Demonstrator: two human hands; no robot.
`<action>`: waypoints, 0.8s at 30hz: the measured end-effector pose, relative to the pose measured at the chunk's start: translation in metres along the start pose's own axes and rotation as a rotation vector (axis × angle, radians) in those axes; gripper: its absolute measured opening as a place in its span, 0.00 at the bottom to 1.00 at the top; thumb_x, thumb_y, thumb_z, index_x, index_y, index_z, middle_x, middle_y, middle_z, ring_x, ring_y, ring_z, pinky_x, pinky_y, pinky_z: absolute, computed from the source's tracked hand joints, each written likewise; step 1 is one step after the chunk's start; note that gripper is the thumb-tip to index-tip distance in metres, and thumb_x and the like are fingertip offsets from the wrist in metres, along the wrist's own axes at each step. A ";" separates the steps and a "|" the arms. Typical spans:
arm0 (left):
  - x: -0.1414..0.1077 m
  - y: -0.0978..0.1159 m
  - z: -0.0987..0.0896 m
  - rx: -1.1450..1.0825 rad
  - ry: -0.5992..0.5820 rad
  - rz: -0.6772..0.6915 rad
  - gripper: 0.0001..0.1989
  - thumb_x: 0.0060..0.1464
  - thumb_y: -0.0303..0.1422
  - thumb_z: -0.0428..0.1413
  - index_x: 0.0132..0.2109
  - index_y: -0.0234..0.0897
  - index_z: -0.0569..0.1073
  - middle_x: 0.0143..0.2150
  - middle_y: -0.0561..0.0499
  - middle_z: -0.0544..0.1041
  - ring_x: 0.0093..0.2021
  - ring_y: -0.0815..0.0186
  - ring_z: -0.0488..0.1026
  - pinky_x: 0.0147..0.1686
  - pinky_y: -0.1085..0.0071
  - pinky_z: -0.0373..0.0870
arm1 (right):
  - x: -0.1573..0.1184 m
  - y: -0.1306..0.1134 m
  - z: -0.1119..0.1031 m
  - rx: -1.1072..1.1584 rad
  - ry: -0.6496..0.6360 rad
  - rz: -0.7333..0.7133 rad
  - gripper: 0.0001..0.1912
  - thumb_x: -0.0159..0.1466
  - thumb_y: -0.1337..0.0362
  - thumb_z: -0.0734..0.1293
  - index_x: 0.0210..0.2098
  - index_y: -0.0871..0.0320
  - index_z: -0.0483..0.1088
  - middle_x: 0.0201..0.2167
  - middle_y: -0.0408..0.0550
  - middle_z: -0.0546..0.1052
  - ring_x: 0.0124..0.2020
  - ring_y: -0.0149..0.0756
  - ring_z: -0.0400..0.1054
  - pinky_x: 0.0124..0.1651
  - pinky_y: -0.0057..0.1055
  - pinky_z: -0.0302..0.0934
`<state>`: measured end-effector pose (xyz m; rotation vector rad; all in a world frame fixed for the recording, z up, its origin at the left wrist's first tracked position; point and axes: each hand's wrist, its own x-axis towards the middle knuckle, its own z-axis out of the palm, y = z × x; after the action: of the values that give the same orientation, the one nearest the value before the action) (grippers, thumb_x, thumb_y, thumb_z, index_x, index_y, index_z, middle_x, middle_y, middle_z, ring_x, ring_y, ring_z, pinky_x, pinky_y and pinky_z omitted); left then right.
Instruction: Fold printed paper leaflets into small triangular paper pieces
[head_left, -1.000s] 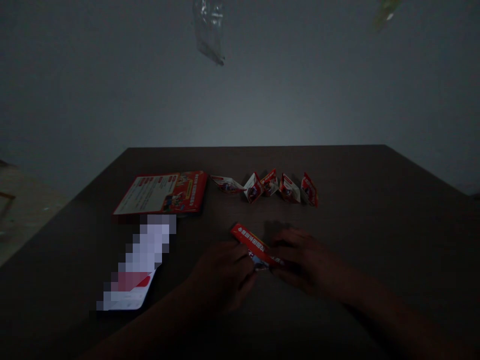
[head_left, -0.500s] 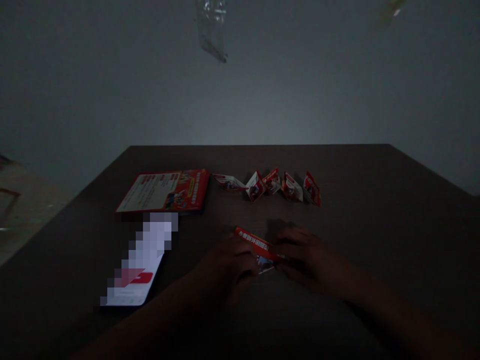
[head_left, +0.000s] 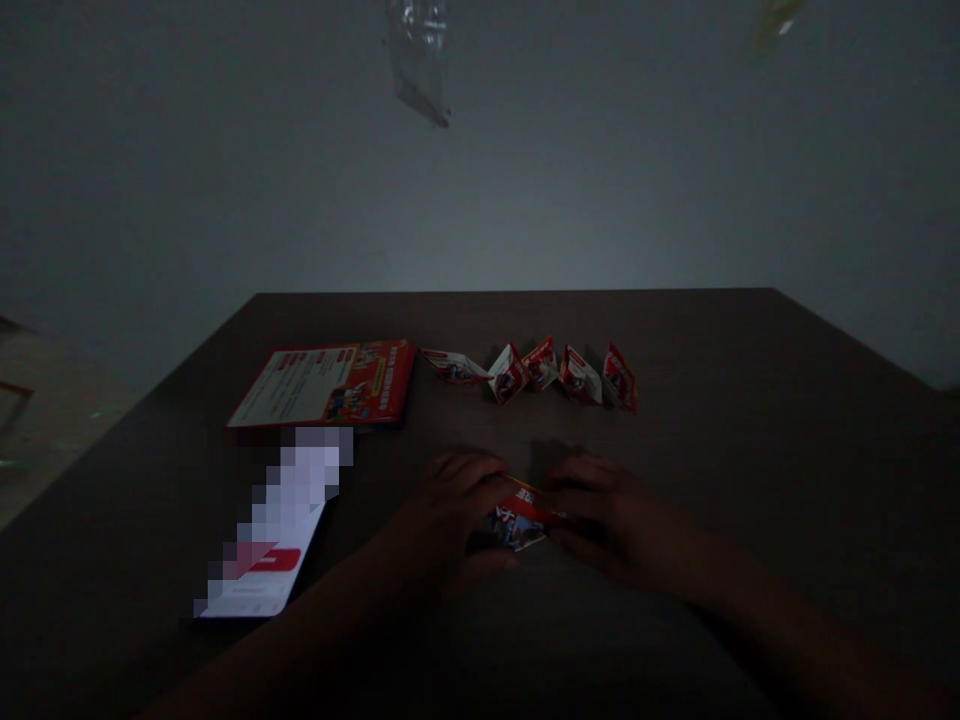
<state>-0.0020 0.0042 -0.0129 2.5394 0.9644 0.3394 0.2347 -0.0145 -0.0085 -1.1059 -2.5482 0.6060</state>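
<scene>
A small folded leaflet (head_left: 523, 512), red with white printed characters and a picture below, is between my hands over the near middle of the table. My left hand (head_left: 451, 512) has its fingers over the leaflet's left end, with the thumb lower and nearer to me. At the other end, my right hand (head_left: 611, 515) grips the leaflet between fingers and thumb. Both ends of the paper are hidden by my fingers, and the dim light blurs detail.
Several folded red-and-white papers (head_left: 507, 374) stand in a row farther back. A stack of red-and-white leaflets (head_left: 300, 390) lies at the left. In front of it is a lit phone (head_left: 262, 590), partly pixelated. A clear plastic bag (head_left: 420, 65) hangs against the wall.
My left hand has shifted left and up over the leaflet's left end, its fingers now covering more of the red strip. My right hand has stayed nearly in place.
</scene>
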 end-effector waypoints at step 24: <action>0.000 0.008 -0.002 0.091 0.024 0.031 0.30 0.44 0.38 0.63 0.54 0.36 0.67 0.52 0.44 0.69 0.52 0.55 0.63 0.52 0.58 0.59 | -0.002 0.001 0.002 -0.019 0.014 0.001 0.13 0.61 0.67 0.65 0.46 0.54 0.70 0.42 0.49 0.71 0.43 0.39 0.63 0.46 0.38 0.58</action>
<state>0.0020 -0.0012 -0.0075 2.6408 0.9708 0.3430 0.2352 -0.0157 -0.0110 -1.1139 -2.5466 0.5737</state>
